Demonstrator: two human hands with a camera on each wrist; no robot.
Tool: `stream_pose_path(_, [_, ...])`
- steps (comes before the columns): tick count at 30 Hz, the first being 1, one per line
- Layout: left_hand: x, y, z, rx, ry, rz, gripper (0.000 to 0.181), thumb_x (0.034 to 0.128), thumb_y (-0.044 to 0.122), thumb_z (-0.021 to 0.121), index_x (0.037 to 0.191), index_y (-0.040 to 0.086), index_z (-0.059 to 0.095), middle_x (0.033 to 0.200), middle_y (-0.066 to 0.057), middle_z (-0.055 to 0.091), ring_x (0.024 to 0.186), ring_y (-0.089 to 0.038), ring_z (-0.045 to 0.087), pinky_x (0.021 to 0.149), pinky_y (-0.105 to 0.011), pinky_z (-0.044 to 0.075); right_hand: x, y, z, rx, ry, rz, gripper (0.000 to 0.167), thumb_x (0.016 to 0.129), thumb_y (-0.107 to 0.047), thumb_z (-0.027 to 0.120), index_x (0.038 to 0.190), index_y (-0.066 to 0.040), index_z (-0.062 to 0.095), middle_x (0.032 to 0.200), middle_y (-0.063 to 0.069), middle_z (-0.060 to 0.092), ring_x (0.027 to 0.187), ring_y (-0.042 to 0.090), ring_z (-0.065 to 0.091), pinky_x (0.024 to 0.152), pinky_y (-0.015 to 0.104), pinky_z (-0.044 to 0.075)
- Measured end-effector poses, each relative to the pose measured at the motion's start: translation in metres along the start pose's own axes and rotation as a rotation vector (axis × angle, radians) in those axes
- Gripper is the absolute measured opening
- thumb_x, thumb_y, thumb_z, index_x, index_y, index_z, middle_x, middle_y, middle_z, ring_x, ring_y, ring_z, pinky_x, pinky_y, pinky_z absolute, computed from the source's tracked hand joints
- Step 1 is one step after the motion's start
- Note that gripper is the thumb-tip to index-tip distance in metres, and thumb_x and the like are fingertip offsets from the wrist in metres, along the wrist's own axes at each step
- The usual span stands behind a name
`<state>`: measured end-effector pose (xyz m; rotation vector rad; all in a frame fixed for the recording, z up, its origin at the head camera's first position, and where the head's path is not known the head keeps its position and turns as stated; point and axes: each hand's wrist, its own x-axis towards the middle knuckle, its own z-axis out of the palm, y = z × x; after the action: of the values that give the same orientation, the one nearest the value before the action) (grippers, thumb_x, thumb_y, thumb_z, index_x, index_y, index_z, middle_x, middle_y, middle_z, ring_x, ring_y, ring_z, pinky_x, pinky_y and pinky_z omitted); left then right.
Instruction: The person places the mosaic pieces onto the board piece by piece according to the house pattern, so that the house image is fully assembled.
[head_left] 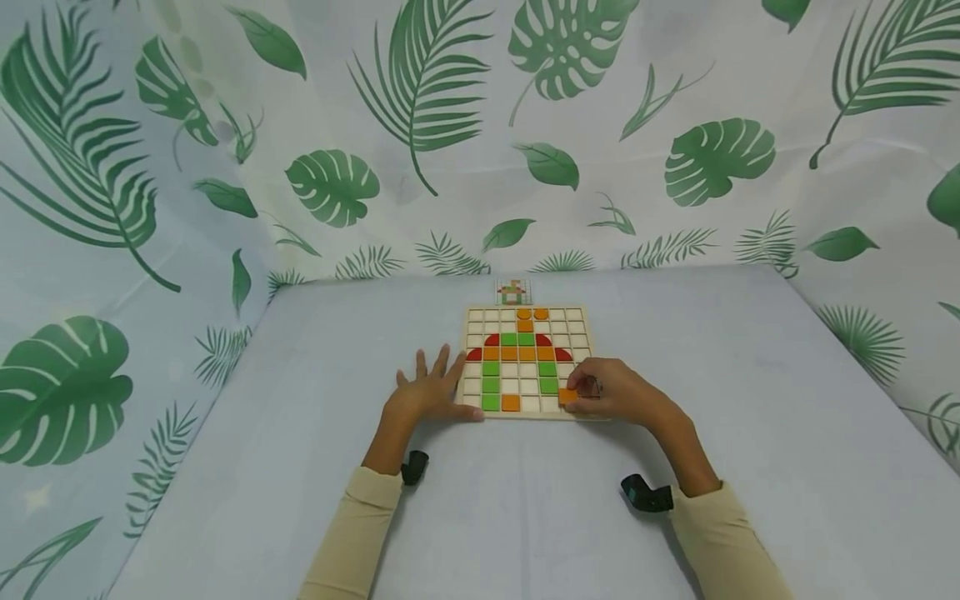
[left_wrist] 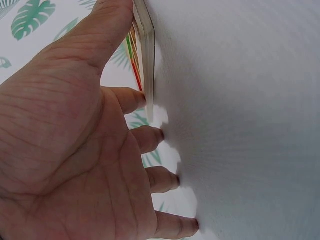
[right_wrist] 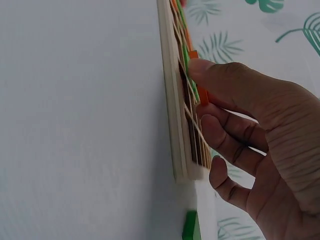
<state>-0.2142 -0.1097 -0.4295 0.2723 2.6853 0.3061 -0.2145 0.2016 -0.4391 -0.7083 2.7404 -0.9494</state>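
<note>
A wooden grid board (head_left: 529, 412) lies on the table, with red, green and orange pieces set in its cells. My right hand (head_left: 618, 389) pinches an orange square tile (head_left: 567, 397) between thumb and fingers over the board's near right part. In the right wrist view the orange tile (right_wrist: 202, 94) is tilted above the cells. My left hand (head_left: 426, 395) is spread at the board's left side, its thumb along the near left corner. In the left wrist view the fingertips (left_wrist: 155, 134) reach down beside the board's edge (left_wrist: 148, 55).
A small pattern card (head_left: 513, 292) with a coloured picture lies just behind the board. A green block (right_wrist: 190, 225) is on the table beyond the board's right end in the right wrist view. Leaf-printed cloth (head_left: 465, 192) hangs behind and beside the pale table (head_left: 480, 508).
</note>
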Motion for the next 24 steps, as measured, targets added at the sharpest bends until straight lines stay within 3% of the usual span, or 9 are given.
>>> stream_pose_path(10, [0.001, 0.000, 0.001, 0.004, 0.009, -0.004, 0.109, 0.0787, 0.069, 0.066, 0.159, 0.024, 0.007, 0.166, -0.009, -0.005, 0.149, -0.046, -0.009, 0.112, -0.072, 0.008, 0.018, -0.015, 0.019, -0.082, 0.007, -0.130, 0.021, 0.078, -0.023, 0.083, 0.091, -0.011, 0.072, 0.080, -0.004, 0.063, 0.071, 0.009, 0.052, 0.061, 0.021, 0.047])
stream_pose_path(24, [0.000, 0.001, 0.000, 0.010, 0.004, -0.017, 0.109, 0.0785, 0.069, 0.066, 0.159, 0.025, 0.007, 0.166, -0.008, -0.005, 0.149, -0.045, -0.009, 0.113, -0.072, 0.009, 0.023, -0.030, 0.027, -0.149, -0.018, -0.138, 0.022, 0.081, -0.026, 0.081, 0.095, -0.011, 0.073, 0.086, -0.004, 0.064, 0.077, 0.009, 0.055, 0.071, 0.023, 0.051])
